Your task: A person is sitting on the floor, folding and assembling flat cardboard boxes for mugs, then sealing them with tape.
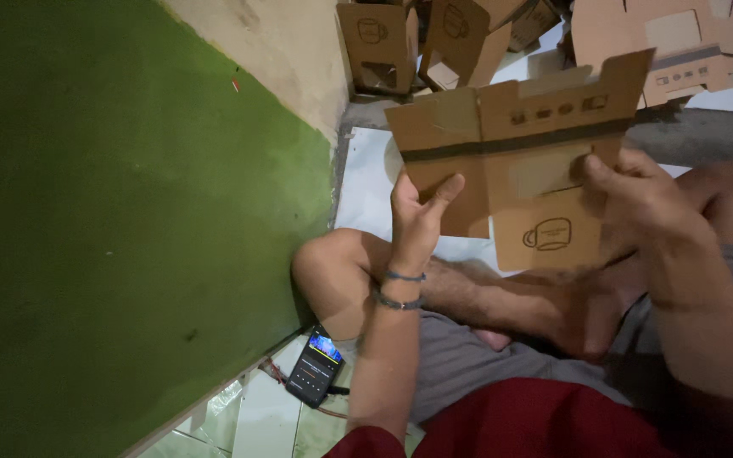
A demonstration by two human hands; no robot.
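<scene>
A flat cardboard box blank (519,161) is held up in the air above the bent knees, gripped at both lower sides. Its left edge is pinched by the left hand (417,212), thumb on the printed face. Its right side is clasped by the right hand (638,199). Beyond the grip, more folded cardboard boxes (383,42) are stacked against the wall. Below the left wrist, a phone (316,371) lies on the floor.

Brown cardboard sheet (511,161) with dark mug outline and grey band, green wall (112,229), red shorts (536,420)
</scene>
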